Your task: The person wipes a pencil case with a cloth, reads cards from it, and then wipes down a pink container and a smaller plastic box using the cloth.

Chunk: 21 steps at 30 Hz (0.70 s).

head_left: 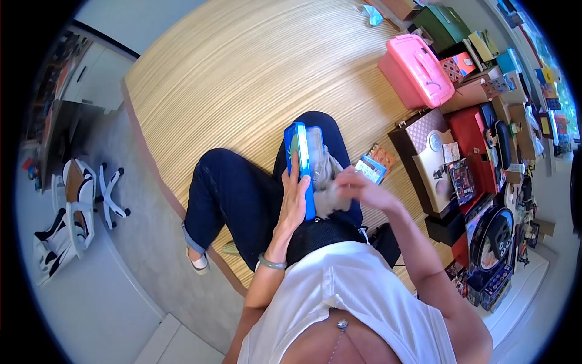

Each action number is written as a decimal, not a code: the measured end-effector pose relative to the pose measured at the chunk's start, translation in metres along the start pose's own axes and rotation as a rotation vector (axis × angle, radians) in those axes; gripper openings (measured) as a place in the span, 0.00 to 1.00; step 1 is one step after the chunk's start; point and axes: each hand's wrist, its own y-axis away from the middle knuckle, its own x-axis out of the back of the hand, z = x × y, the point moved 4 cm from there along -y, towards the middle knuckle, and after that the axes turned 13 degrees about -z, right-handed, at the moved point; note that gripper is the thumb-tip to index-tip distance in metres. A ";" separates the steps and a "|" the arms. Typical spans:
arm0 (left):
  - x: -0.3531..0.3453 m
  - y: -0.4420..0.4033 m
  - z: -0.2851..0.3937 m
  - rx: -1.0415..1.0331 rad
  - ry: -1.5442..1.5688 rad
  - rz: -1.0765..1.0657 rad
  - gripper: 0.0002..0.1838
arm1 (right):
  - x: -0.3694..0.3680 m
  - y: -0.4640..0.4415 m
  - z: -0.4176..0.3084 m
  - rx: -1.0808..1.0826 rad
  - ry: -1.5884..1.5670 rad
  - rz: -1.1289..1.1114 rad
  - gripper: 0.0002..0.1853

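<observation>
A blue plastic case stands on edge over my lap, with a clear, greyish plastic part along its right side. My left hand holds the case from the left, fingers stretched along its face. A crumpled grey cloth bunches against the right side of the case. At its right edge, my right hand grips the cloth with bent fingers, slightly blurred. Part of the case is hidden behind the left hand and the cloth.
Small printed packets lie on the woven mat to the right. Beyond them are a pink lidded bin, a patterned box and a red box. A white office chair stands on the floor at left.
</observation>
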 end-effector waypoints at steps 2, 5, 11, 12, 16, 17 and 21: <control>0.001 0.002 0.007 0.026 -0.021 -0.019 0.37 | 0.029 0.024 0.011 0.076 -0.670 0.213 0.17; -0.002 0.005 0.008 0.051 -0.087 -0.021 0.37 | 0.060 0.045 -0.030 0.358 -1.060 0.632 0.20; 0.003 0.008 0.044 -0.068 -0.426 0.056 0.38 | 0.062 0.040 -0.058 -0.151 0.504 0.782 0.14; 0.005 0.009 0.054 -0.106 -0.452 0.073 0.38 | 0.049 0.029 -0.055 -0.166 0.343 0.674 0.20; 0.012 0.012 0.081 -0.102 -0.554 0.074 0.45 | -0.002 -0.011 -0.037 -0.164 -0.265 0.312 0.38; 0.012 0.013 0.088 -0.100 -0.558 0.076 0.45 | -0.013 -0.015 -0.041 -0.121 -0.406 0.288 0.42; 0.016 0.015 0.099 -0.090 -0.618 0.086 0.60 | -0.024 -0.031 -0.044 0.030 -0.521 0.260 0.30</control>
